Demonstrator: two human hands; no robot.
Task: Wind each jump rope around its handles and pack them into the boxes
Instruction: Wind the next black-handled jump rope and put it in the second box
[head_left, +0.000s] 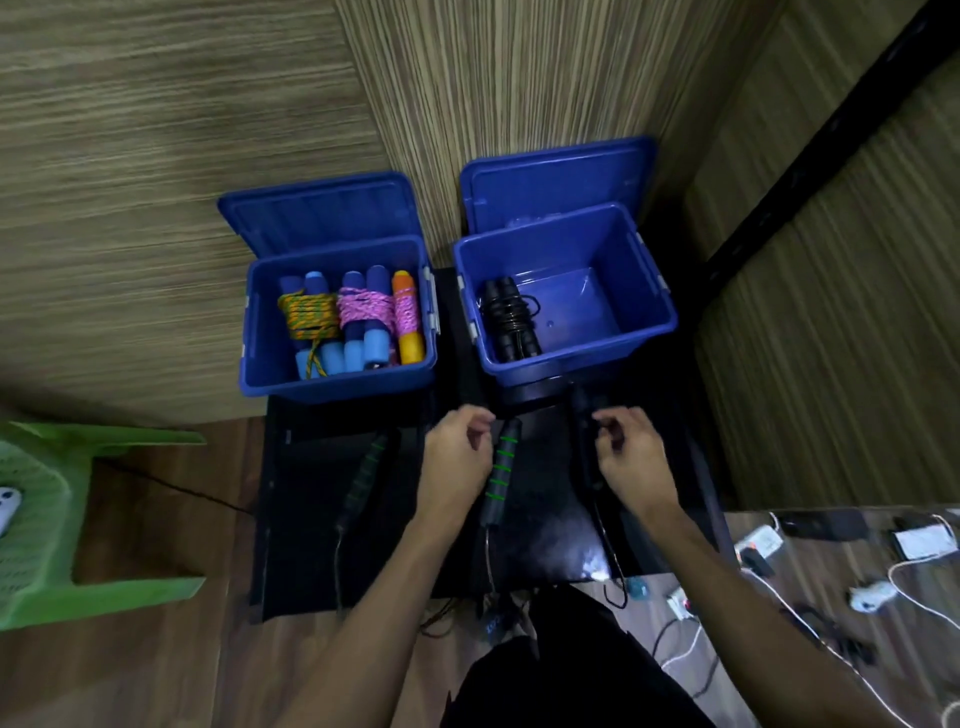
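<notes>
Left hand: the left hand (457, 457) hovers over the black tabletop (311, 519), fingers curled, right beside the black foam handle with green rings (501, 470); whether it pinches anything I cannot tell.
Right hand: the right hand (631, 454) has its fingers curled at a plain black handle (584, 431), seemingly pinching its top (black on black, so hard to confirm).
Loose rope: a second green-ringed black handle (366, 470) lies well to the left; thin black cords trail off the near table edge.
Left box: the open blue plastic box on the left (260, 332) holds wound ropes with blue and orange foam handles.
Right box: the open blue plastic box on the right (649, 312) holds one wound black rope bundle (511, 319), with room to spare.
Risk: the dangling cords could snag on the table edge or tangle together during winding, judging by how close they hang.
Hidden: which cord joins which handle is lost against the dark table.
</notes>
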